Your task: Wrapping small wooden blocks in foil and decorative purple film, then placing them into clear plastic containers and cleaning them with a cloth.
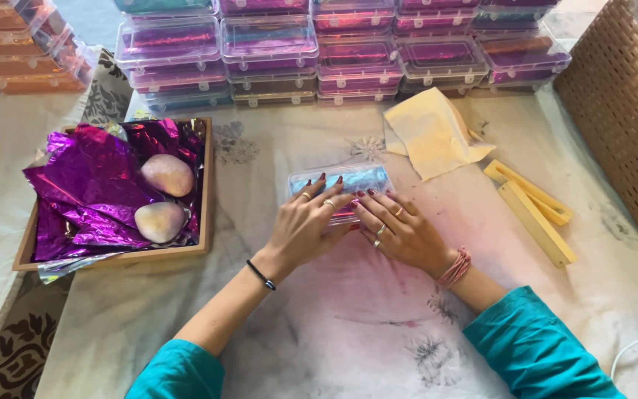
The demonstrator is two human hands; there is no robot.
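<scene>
box: clear plastic box lies mid-surface, blue inside | left hand: fingers spread flat, pressing its lid, no grasp | right hand: fingers flat on its near right edge | tray: wooden tray with purple foil toward left edge

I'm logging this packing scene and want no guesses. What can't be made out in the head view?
- Clear plastic box: the near half lies under the left hand and right hand; whether its lid is latched is hidden.
- What the box holds: only blue foil shows.
- Stacked boxes: top rows cut off by the upper edge.
- Wicker basket: cut off at right, inside unseen.
</scene>
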